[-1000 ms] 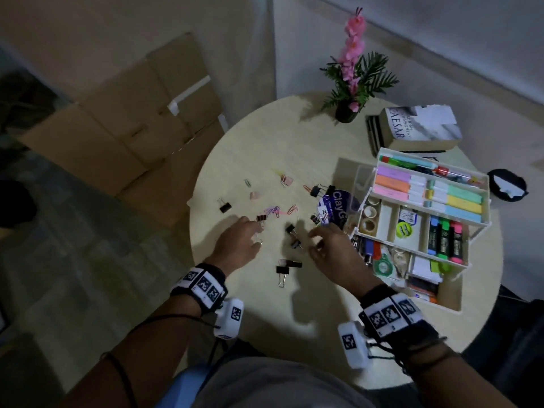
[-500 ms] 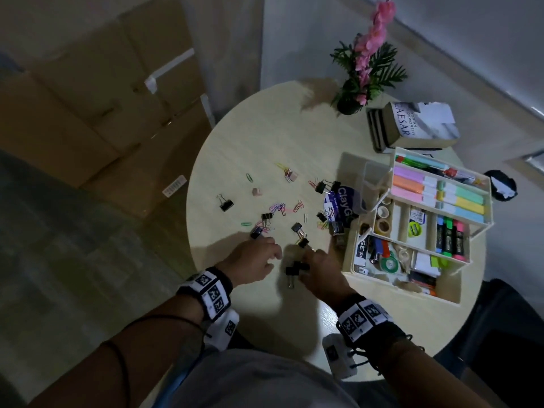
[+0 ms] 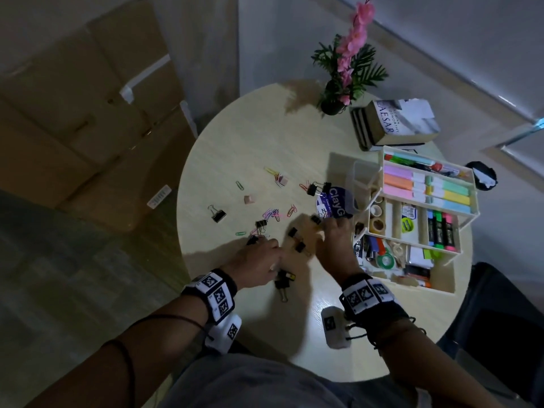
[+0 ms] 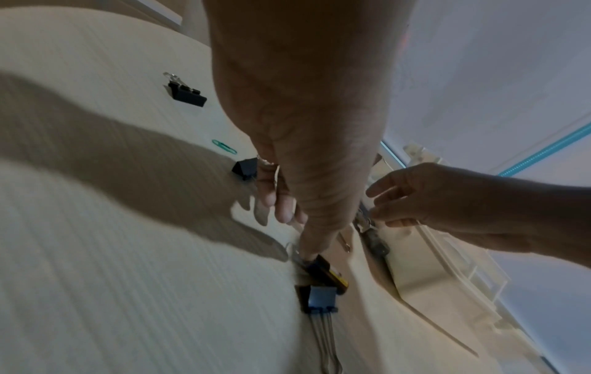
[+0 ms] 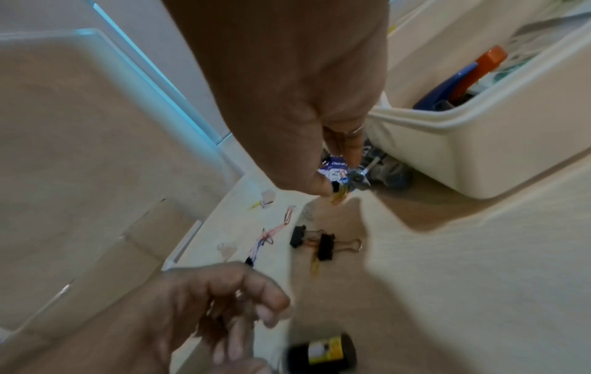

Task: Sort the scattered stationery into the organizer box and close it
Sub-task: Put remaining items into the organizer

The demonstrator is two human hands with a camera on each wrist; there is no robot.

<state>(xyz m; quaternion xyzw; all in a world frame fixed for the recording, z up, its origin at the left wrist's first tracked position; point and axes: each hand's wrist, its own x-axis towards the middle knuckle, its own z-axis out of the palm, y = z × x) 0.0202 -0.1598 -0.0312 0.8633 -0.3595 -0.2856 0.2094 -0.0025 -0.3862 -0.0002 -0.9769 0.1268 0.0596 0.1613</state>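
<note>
Step in hand was the small-clip pickup: binder clips and paper clips were loose on the round table (image 3: pixel 235 148), and the organizer box (image 3: pixel 438 285) sat open at the table's right edge, trays fanned out, already holding markers, tape and highlighters. Right hand (image 3: pixel 331 242) was low beside the box's near-left corner, thumb and forefinger pinched on a small binder clip (image 5: pixel 339 188) with gold-coloured handles. Left hand (image 3: pixel 257 265) was palm-down on the table, fingers loosely curled; thumb tip touched or nearly touched a black binder clip with a yellow label (image 4: pixel 326 269). Couldn't tell whether it actually gripped anything. A second large clip (image 4: pixel 321 298) lay against that one. 2 more black clips (image 5: pixel 315 243) sat between the hands, coloured paper clips (image 3: pixel 273 214) farther out. My read: task early-to-mid, lid not closed. Next move likely needs the right hand to lift and carry its clip over the box wall into a small compartment; pinch is shallow, so it could slip.
</note>
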